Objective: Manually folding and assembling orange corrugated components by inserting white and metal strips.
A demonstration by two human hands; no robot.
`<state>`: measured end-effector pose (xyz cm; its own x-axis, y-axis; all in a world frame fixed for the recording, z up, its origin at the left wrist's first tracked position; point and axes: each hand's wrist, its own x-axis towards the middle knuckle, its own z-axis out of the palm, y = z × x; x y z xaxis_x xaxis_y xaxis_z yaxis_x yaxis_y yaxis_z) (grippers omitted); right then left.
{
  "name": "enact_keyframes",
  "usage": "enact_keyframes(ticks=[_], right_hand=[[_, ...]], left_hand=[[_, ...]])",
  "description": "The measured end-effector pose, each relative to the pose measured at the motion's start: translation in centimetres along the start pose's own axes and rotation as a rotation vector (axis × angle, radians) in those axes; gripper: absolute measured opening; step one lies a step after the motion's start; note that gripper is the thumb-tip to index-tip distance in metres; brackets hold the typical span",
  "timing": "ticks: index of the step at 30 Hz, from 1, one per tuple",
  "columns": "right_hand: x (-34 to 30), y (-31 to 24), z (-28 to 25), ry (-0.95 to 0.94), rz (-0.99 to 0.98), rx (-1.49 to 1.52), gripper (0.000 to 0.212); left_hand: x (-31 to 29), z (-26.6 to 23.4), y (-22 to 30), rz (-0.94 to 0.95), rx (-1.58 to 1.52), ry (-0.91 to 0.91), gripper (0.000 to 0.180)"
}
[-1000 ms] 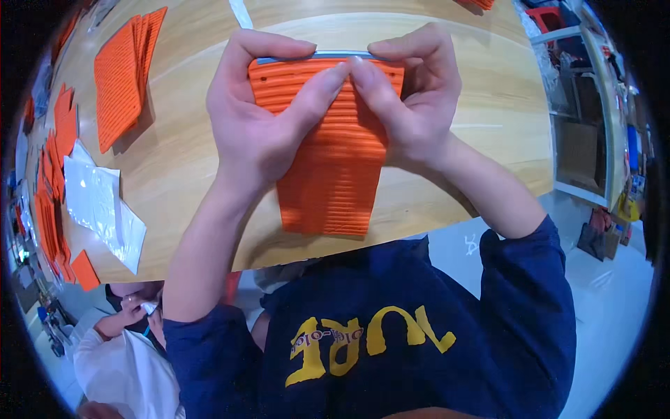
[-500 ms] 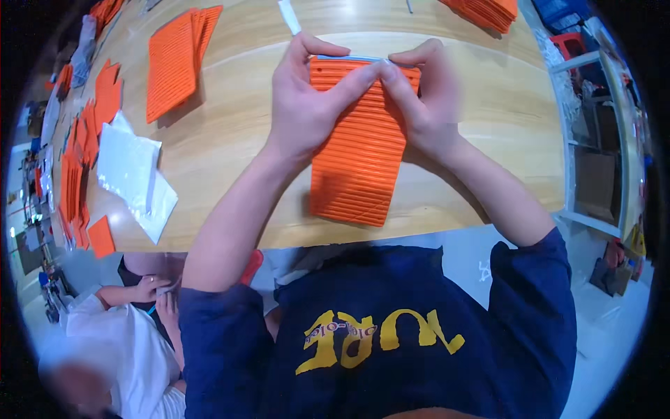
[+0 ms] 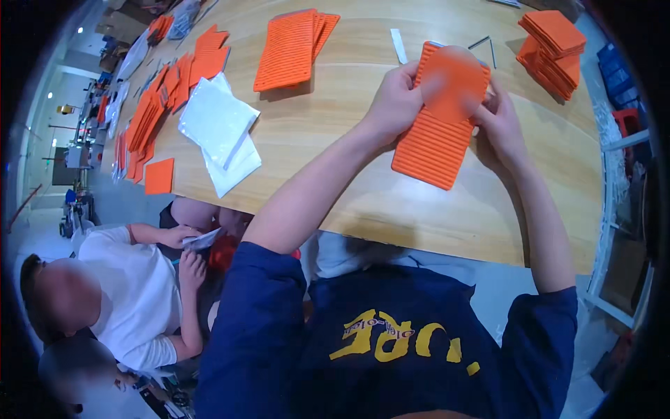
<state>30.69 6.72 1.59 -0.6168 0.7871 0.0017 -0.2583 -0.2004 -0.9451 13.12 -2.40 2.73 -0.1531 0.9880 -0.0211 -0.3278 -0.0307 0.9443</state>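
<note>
Both hands hold an orange ribbed pad [image 3: 430, 152], slightly tilted, its lower end toward me. My left hand [image 3: 396, 101] grips its left edge, fingers closed around it. On the opposite edge my right hand [image 3: 504, 129] is closed too, its fingertips at the pad's side. A blurred patch covers the pad's upper part and some fingertips, so details there are hidden. Just beyond my left hand lies a narrow white strip [image 3: 398, 46]. Behind the pad's far right corner is a thin dark bent piece [image 3: 492, 52].
Ribbed orange pads [image 3: 285, 52] lie at the far middle, and a stack of orange pads [image 3: 555, 52] at the far right. White plastic packets [image 3: 218, 119] sit left, beside a row of orange pieces [image 3: 150, 115]. A seated person [image 3: 132, 279] is at lower left.
The view has swung left, so things appear farther right. My hands have moved from the pad's far edge, where the thumbs met, down to its two sides.
</note>
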Motion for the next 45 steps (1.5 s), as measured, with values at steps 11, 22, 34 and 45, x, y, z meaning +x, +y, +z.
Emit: enact_keyframes(ticks=[11,22,34,45], right_hand=[[-1.2,-1.0,-0.2,-0.351,0.007,-0.141,0.056],[0.6,0.2,-3.2,-0.148,-0.194,-1.570,0.102],[1.3,-5.8,-10.4,-0.154,0.270,-1.830,0.114],[2.3,-15.9,-32.1,0.855,-0.035,-1.667,0.078]], left_hand=[[1.5,-2.4,3.9,0.254,0.551,0.280,0.029],[5.7,-22.2,8.3,0.297,1.467,0.477,0.056],[1.3,-8.4,-0.1,0.791,1.484,-0.100,0.047],[2.6,-8.6,-0.8,0.599,1.369,-0.071,0.060]])
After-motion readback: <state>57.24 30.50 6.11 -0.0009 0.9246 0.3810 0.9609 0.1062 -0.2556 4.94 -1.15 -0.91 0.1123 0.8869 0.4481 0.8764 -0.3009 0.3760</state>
